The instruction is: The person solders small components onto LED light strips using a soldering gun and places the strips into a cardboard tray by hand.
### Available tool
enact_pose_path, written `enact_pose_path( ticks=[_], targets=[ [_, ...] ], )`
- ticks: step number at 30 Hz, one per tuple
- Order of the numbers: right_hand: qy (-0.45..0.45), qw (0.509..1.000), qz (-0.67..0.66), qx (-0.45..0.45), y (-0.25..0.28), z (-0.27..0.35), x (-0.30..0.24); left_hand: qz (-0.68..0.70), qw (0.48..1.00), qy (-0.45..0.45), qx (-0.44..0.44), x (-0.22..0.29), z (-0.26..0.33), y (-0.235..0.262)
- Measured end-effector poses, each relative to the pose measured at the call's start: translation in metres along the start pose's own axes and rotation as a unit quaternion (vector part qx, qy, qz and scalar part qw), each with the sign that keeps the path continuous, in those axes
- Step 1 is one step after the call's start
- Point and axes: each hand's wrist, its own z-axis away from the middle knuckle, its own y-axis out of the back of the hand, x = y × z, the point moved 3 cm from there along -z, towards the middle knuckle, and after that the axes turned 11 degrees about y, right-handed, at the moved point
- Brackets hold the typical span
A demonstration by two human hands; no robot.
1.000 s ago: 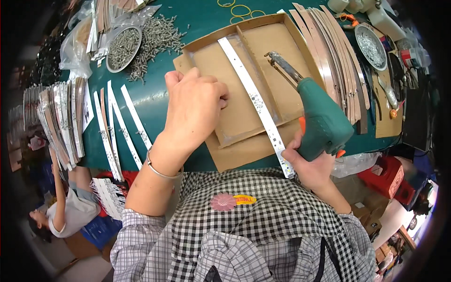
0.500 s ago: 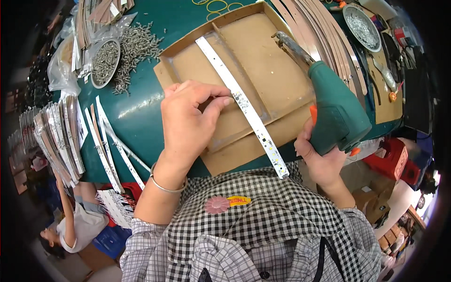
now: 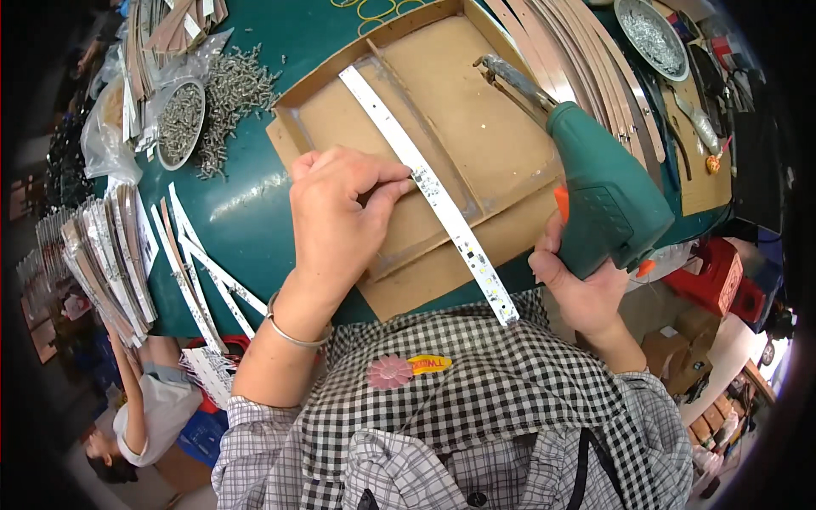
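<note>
The thumb and forefinger of the left hand point(image 3: 336, 208) are pinched together at the left edge of a white strip point(image 3: 446, 212) dotted with small components; whether anything tiny sits between them is too fine to tell. The strip slants across a shallow cardboard tray point(image 3: 463, 102), its near end reaching past the tray to the checked apron point(image 3: 425, 404). The right hand point(image 3: 586, 293) is wrapped around the grip of a green soldering gun point(image 3: 605, 183), whose metal tip hangs over the tray's right compartment, apart from the strip. Farther out on the green table point(image 3: 255, 246), more white strips point(image 3: 183, 276) lie to the left, small metal pieces point(image 3: 234, 102) heap beyond them, and long copper-coloured strips point(image 3: 586, 64) line the right.
</note>
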Motion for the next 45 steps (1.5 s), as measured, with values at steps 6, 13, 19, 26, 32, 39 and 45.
enact_pose_path(
  ticks=[6, 13, 19, 26, 32, 39, 45],
  targets=[
    [0.034, 0.997, 0.039, -0.054, 0.005, 0.002, -0.001, 0.016, 0.999, -0.045, 0.021, -0.001, 0.0, -0.005],
    [-0.045, 0.997, -0.058, -0.031, 0.004, -0.001, -0.026, 0.044, 0.997, -0.046, 0.048, -0.008, 0.006, -0.007],
    [-0.08, 0.987, -0.135, -0.023, 0.018, 0.005, -0.038, 0.049, 0.994, -0.081, 0.062, -0.008, 0.005, -0.008],
    [-0.147, 0.981, -0.114, -0.061, 0.014, 0.004, -0.037, 0.053, 0.992, -0.096, 0.07, -0.011, 0.006, -0.009],
    [-0.161, 0.979, -0.115, -0.047, 0.007, 0.001, -0.044, 0.053, 0.992, -0.092, 0.071, -0.01, 0.006, -0.009],
    [-0.17, 0.978, -0.118, -0.033, 0.01, 0.003, -0.041, 0.051, 0.993, -0.082, 0.065, -0.011, 0.006, -0.009],
    [-0.178, 0.977, -0.111, -0.03, 0.008, 0.002, -0.044, 0.05, 0.994, -0.081, 0.062, -0.01, 0.006, -0.008]
  ],
)
